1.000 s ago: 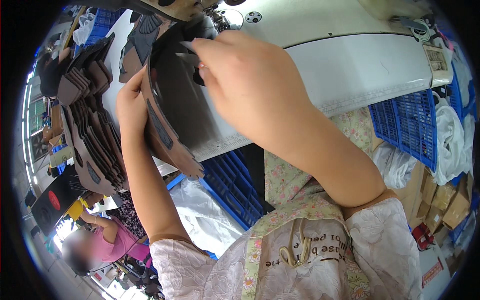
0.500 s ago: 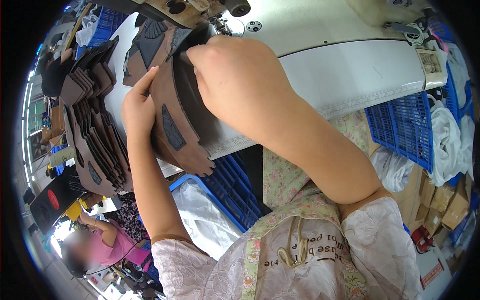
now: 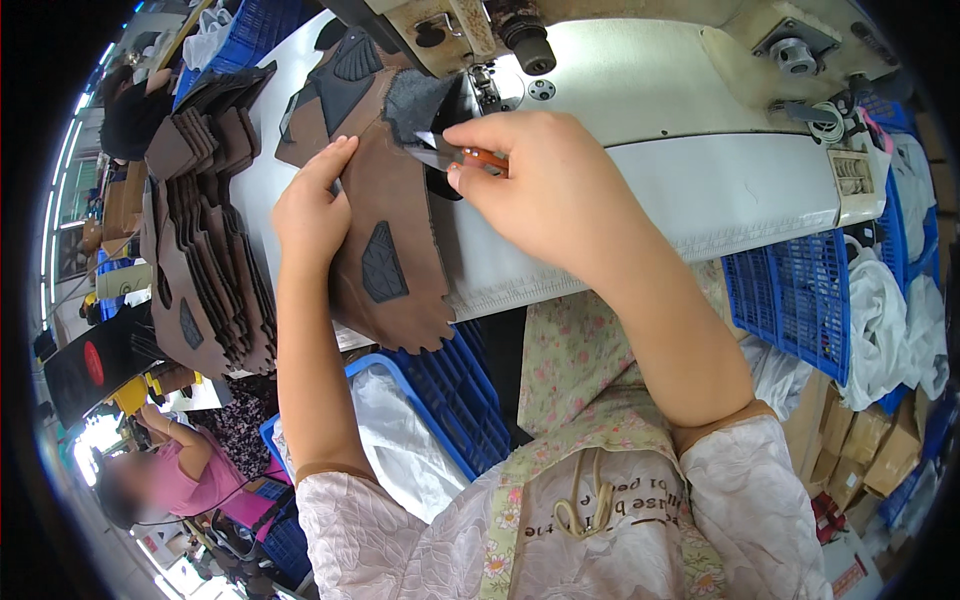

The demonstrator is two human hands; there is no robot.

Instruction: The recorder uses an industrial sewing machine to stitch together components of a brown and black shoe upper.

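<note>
While the left hand (image 3: 312, 215) presses flat, fingers together, on the brown leather shoe piece (image 3: 385, 250), the right hand (image 3: 545, 185) pinches small orange-handled snips (image 3: 455, 156).

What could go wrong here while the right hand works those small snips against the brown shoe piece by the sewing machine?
The snips in the right hand point toward the left hand, whose fingers press the brown shoe piece right beside the blades: a slip might nick them. The piece overhangs the table edge and could slide off if released. The blades could also cut into the material itself.
</note>
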